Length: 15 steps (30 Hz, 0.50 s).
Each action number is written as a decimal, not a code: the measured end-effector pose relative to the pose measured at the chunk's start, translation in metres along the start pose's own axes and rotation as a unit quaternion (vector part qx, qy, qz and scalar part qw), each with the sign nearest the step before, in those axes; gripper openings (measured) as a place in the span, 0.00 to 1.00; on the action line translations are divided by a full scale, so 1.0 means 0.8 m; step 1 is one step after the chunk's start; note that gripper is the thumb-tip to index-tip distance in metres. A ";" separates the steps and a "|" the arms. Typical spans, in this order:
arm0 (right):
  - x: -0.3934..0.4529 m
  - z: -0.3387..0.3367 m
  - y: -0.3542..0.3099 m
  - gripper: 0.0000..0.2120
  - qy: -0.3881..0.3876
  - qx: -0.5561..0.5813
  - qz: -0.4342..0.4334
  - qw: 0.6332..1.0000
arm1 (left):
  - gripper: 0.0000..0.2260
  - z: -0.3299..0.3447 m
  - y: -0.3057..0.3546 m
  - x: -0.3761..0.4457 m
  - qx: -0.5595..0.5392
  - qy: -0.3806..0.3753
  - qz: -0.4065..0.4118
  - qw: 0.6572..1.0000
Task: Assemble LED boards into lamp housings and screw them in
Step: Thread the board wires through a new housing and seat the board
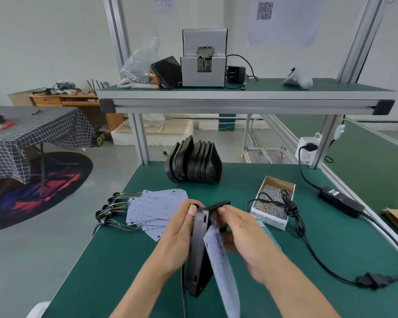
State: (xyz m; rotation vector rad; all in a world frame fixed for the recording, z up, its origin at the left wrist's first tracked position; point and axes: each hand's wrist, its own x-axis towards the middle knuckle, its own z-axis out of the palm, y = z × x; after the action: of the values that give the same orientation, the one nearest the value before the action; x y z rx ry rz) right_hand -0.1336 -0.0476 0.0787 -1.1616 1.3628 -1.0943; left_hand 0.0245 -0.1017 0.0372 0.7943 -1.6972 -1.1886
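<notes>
We see a green surface [262,260] under an aluminium shelf [246,97] in a pale-walled room. Above it, our left hand [177,239] curls round the upright black lamp housing [199,255], and our right hand [246,235] grips its top edge beside the LED board [221,260] leaning against it.

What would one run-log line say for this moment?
step: fitting LED board into housing | left hand: grips housing | right hand: at housing top, grip unclear | screws: untouched in box
</notes>
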 end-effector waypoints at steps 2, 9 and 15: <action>0.002 -0.006 0.000 0.08 -0.033 -0.016 -0.014 0.999 | 0.18 -0.004 0.000 0.001 0.026 -0.011 0.005 1.000; -0.001 0.001 -0.002 0.23 -0.022 -0.047 -0.029 0.998 | 0.17 -0.011 -0.002 0.002 0.060 -0.049 0.011 0.997; 0.006 -0.004 0.006 0.16 -0.034 0.057 0.001 0.998 | 0.14 -0.006 -0.002 0.009 0.077 -0.039 0.022 0.996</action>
State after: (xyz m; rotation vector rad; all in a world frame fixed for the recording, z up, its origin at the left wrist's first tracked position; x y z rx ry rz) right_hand -0.1378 -0.0514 0.0740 -1.1035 1.2319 -1.1069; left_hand 0.0258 -0.1105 0.0385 0.8080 -1.8786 -1.0799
